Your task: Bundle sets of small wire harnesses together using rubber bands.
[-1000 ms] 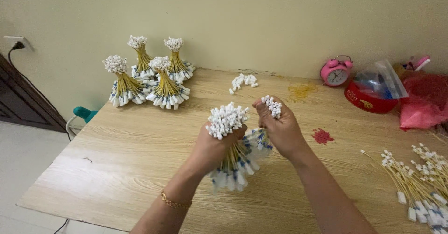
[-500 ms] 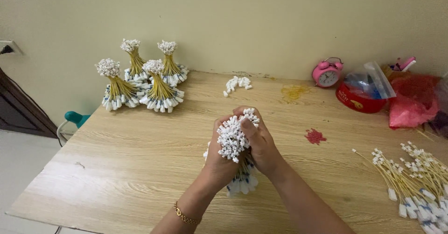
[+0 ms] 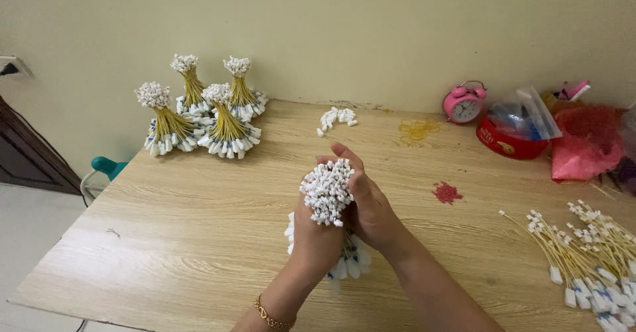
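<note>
My left hand (image 3: 315, 236) wrapped around bundle of wires (image 3: 328, 203), centre of frame, held upright above wooden table (image 3: 179, 239). My right hand (image 3: 371, 206) cupped against bundle's right side, fingers pressed to it. Bundle top: dense cluster of small white connectors, rounded head. Bottom flares below hands into white-and-blue tags. Stems hidden by grip. Four finished bundles (image 3: 199, 117) stand upper left. Loose wires (image 3: 589, 259) lie lower right.
</note>
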